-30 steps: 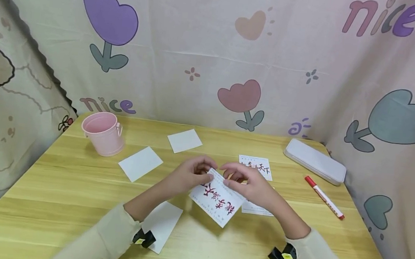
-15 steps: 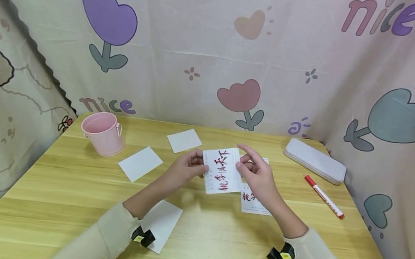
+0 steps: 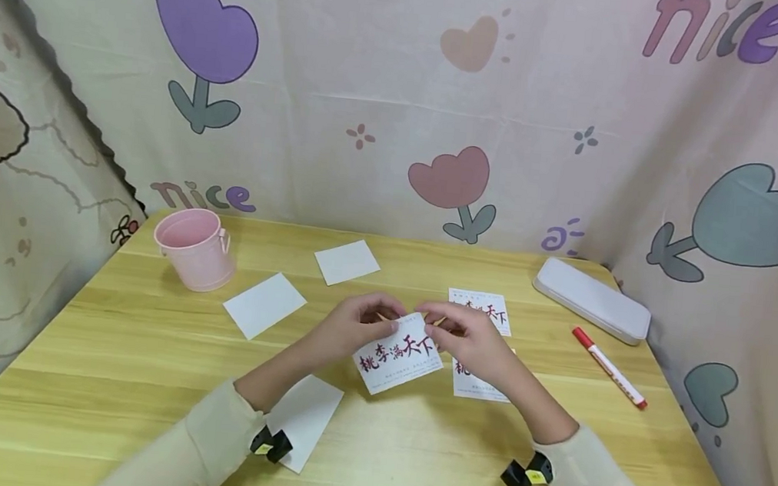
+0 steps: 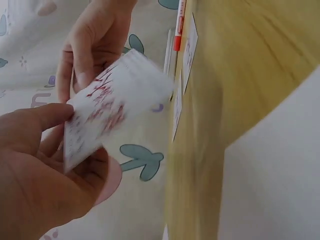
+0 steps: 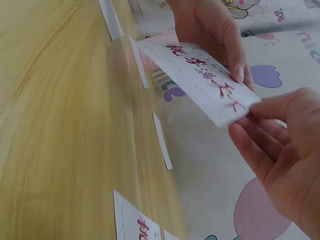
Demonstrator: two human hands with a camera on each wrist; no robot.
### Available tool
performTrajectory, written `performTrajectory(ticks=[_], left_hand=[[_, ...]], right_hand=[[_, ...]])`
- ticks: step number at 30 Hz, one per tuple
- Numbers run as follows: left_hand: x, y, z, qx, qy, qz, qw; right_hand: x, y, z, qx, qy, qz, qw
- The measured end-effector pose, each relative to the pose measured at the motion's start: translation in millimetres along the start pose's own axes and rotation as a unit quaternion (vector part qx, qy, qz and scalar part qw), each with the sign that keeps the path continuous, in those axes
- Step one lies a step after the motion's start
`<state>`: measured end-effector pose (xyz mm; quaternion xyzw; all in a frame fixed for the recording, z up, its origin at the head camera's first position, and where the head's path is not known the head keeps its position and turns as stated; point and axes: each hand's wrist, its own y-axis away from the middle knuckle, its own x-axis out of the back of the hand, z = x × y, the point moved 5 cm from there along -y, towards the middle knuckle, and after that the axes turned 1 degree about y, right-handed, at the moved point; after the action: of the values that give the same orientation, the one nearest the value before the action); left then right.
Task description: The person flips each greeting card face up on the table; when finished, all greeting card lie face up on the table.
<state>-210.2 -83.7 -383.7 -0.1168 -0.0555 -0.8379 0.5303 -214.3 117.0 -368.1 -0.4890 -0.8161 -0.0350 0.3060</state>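
Observation:
A white card (image 3: 397, 367) printed with red brush-style characters hangs tilted above the table in the head view, its writing facing me. My left hand (image 3: 352, 331) pinches its upper left edge, thumb in front and fingers behind. At the upper right corner, my right hand (image 3: 475, 347) grips the same card between thumb and fingers, which the right wrist view shows closely. Behind the right hand, two similar cards lie on the table: a far printed card (image 3: 502, 320) and a nearer printed card (image 3: 475, 388), both partly covered by that hand.
Blank white cards lie to the left: one at the back (image 3: 347, 262), one near the pink bucket (image 3: 195, 257), and a blank sheet (image 3: 307, 421) under the left forearm. A white case (image 3: 592, 301) and a red-capped marker (image 3: 609, 368) lie at right. A patterned curtain backs the table.
The held card has been turned between both hands: its characters, upside down a second ago and sideways half a second ago, now read nearly upright. The things on the table have stayed put.

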Motion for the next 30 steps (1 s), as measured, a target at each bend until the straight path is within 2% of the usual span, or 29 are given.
performTrajectory(ticks=[4,7,12,17,21,26,30], left_hand=[[8.7,-3.6,-1.8,0.014,-0.028,0.007,0.9995],[17.8,-13.6,-6.4,0.029,-0.039,0.019,0.9987],[27.4,-40.3,-21.8,0.046,-0.040,0.009,0.9981],[35.3,-62.2,-42.8,0.067,-0.051,0.003,0.9964],[39.0,-74.1,-54.4,0.062,-0.078,-0.007,0.9950],[41.6,-83.8,-60.6,0.070,-0.134,-0.012,0.9884],[45.4,-94.2,-60.0,0.067,-0.192,-0.016,0.9790]], right_hand=[[8,-6,16,-0.053,-0.033,0.041,0.997],[15,-13,32,-0.098,-0.061,0.063,0.991],[19,-30,52,-0.112,-0.052,0.045,0.991],[18,-43,71,-0.115,0.001,0.023,0.993],[18,-47,82,-0.136,0.061,0.020,0.989],[15,-54,91,-0.144,0.113,0.010,0.983],[15,-62,94,-0.146,0.137,0.002,0.980]])
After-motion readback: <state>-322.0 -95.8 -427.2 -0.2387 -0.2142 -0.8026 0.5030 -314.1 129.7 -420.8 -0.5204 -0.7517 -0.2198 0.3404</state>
